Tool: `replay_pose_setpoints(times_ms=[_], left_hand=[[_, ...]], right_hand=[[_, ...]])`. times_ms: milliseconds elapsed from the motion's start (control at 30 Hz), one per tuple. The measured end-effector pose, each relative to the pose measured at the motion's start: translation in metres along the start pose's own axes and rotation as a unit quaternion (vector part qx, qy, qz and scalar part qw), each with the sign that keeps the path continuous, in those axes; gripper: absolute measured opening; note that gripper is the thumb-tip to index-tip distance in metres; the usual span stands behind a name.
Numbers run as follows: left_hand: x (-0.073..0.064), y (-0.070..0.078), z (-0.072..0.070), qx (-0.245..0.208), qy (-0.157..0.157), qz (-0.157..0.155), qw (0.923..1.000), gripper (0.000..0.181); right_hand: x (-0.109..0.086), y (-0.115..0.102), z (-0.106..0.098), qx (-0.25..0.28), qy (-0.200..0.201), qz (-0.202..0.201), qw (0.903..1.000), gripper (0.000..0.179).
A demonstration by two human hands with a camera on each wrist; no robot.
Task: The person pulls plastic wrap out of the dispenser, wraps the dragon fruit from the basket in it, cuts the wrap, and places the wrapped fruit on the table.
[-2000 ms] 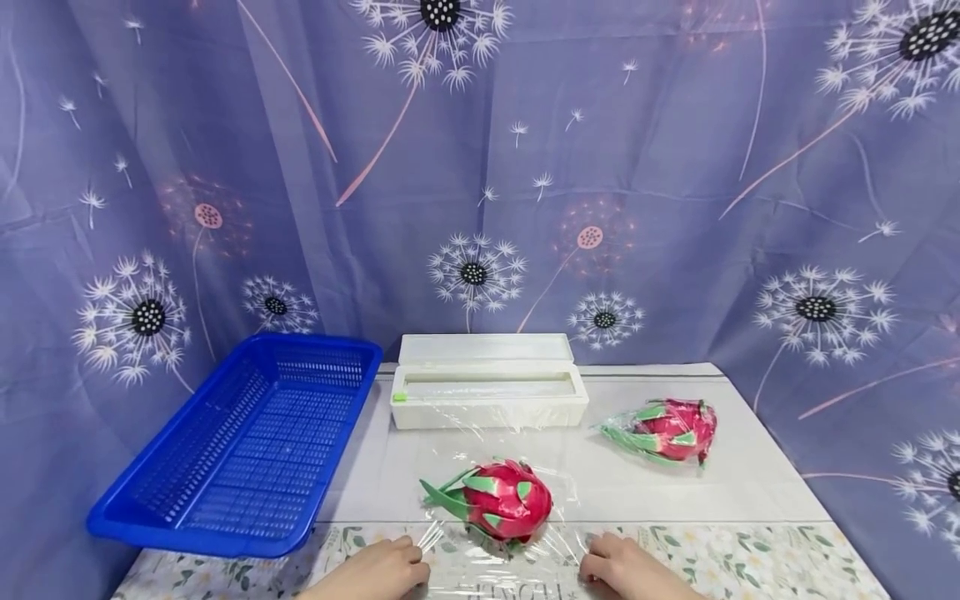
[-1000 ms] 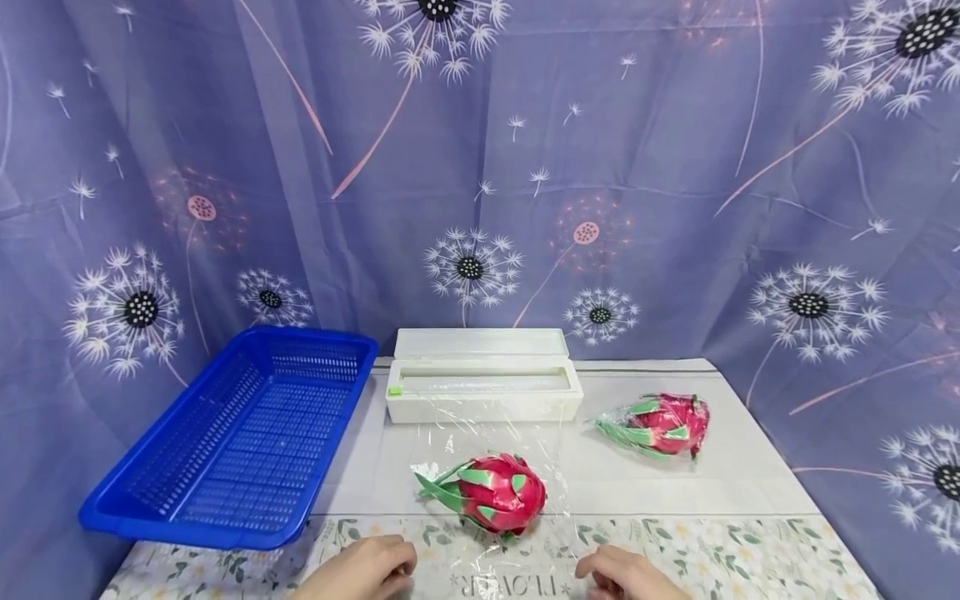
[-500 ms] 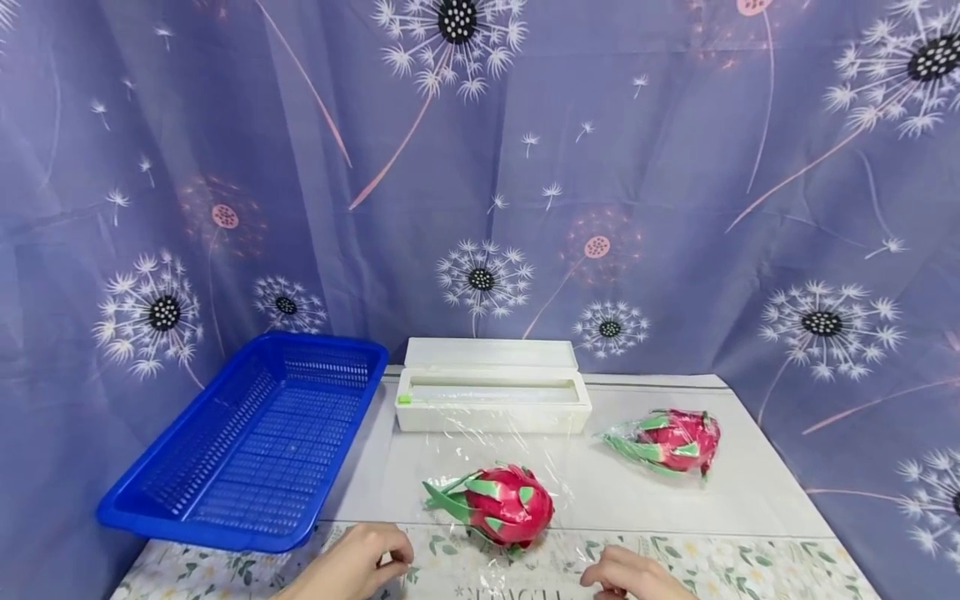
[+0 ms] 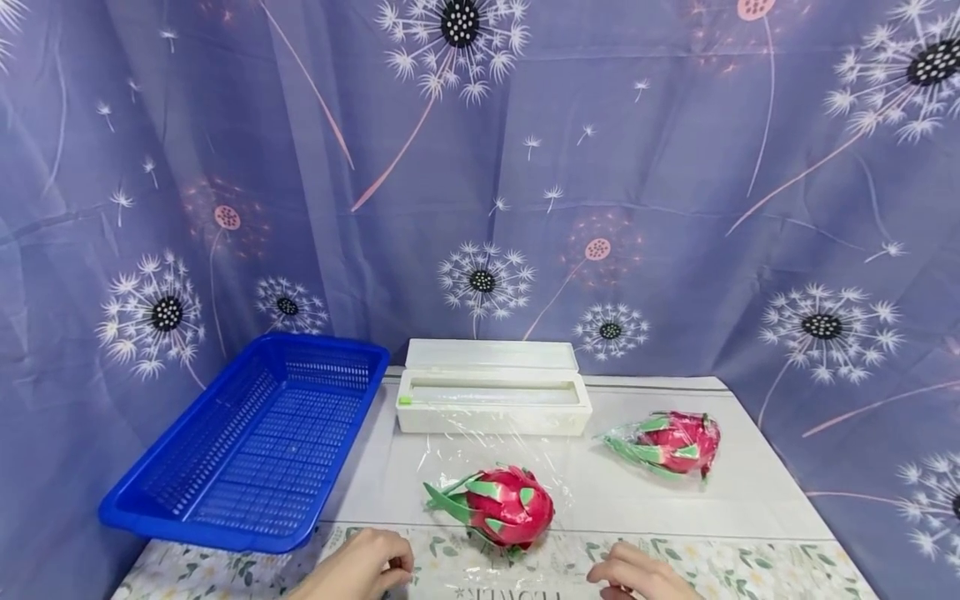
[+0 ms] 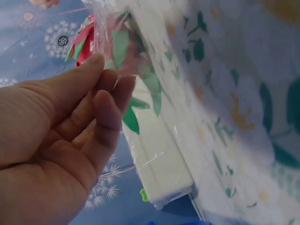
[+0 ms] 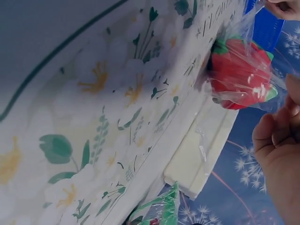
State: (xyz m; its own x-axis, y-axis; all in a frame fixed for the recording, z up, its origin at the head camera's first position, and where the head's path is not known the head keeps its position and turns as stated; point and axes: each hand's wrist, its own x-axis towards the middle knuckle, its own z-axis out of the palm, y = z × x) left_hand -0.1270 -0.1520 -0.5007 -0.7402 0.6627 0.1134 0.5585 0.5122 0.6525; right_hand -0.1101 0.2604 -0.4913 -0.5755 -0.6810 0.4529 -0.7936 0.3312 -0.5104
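My left hand (image 4: pixel 363 562) is at the near edge of the table; in the left wrist view its thumb and fingertips pinch a sheet of clear cling film (image 5: pixel 101 28). Opposite it, my right hand (image 4: pixel 637 571) pinches the same film, its fingers (image 6: pixel 265 133) curled at the film's edge in the right wrist view. Between and beyond the hands lies a red dragon fruit (image 4: pixel 513 504) with green scales, its long leaves pointing left. The film runs from the fruit's surroundings back to a white dispenser box (image 4: pixel 495 419), whose lid stands raised over a roll.
A second dragon fruit (image 4: pixel 678 442), wrapped in film, lies at the right. On the left stands a blue perforated plastic basket (image 4: pixel 300 533). The table has a white and floral cover (image 4: pixel 750 500). A blue dandelion-print curtain (image 4: pixel 375 275) hangs behind and at both sides.
My hands have drawn slightly farther apart, the left one shifting a little leftward. The view has tilted slightly. Fruits, box and basket stay in place.
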Motion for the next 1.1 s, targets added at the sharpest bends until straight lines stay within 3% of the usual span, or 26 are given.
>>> replay_pose_setpoints(times_ms=[133, 267, 367, 500, 600, 667, 733, 867, 967, 1100], left_hand=[[-0.003, 0.001, -0.004, 0.02, 0.032, 0.048, 0.9982, 0.021], [0.002, -0.002, -0.003, 0.026, 0.001, 0.027, 0.9993, 0.016], [0.006, -0.005, 0.0, 0.043, -0.033, 0.021, 0.9983, 0.017], [0.007, -0.006, 0.005, 0.082, -0.038, 0.044, 0.9949, 0.015], [0.006, -0.005, 0.007, 0.08, -0.036, 0.037, 0.9955, 0.011], [0.004, -0.004, 0.007, 0.069, -0.032, 0.033, 0.9966, 0.011], [0.003, -0.002, 0.007, 0.063, -0.021, 0.039, 0.997, 0.011], [0.001, 0.001, 0.006, 0.089, 0.03, 0.081, 0.9922, 0.011], [0.001, 0.006, 0.003, 0.121, 0.061, 0.097, 0.986, 0.01], [0.0, 0.009, -0.002, 0.145, 0.074, 0.116, 0.9799, 0.01]], right_hand=[[0.001, 0.0, 0.0, -0.012, 0.018, -0.021, 0.9995, 0.059], [0.001, 0.006, -0.006, -0.009, 0.002, -0.01, 0.9999, 0.055], [0.002, 0.012, -0.012, 0.002, -0.061, 0.059, 0.9964, 0.039], [0.002, 0.022, -0.013, -0.007, -0.183, 0.178, 0.9667, 0.024], [-0.001, 0.026, -0.006, -0.007, -0.213, 0.196, 0.9572, 0.01], [-0.003, 0.025, -0.002, 0.001, -0.197, 0.174, 0.965, 0.004], [-0.005, 0.023, 0.0, 0.004, -0.158, 0.141, 0.9772, 0.011], [-0.006, 0.018, -0.002, -0.002, -0.081, 0.065, 0.9946, 0.02], [-0.003, 0.016, -0.002, 0.001, -0.031, 0.007, 0.9995, 0.027], [0.0, 0.017, -0.002, 0.028, 0.013, -0.045, 0.9985, 0.033]])
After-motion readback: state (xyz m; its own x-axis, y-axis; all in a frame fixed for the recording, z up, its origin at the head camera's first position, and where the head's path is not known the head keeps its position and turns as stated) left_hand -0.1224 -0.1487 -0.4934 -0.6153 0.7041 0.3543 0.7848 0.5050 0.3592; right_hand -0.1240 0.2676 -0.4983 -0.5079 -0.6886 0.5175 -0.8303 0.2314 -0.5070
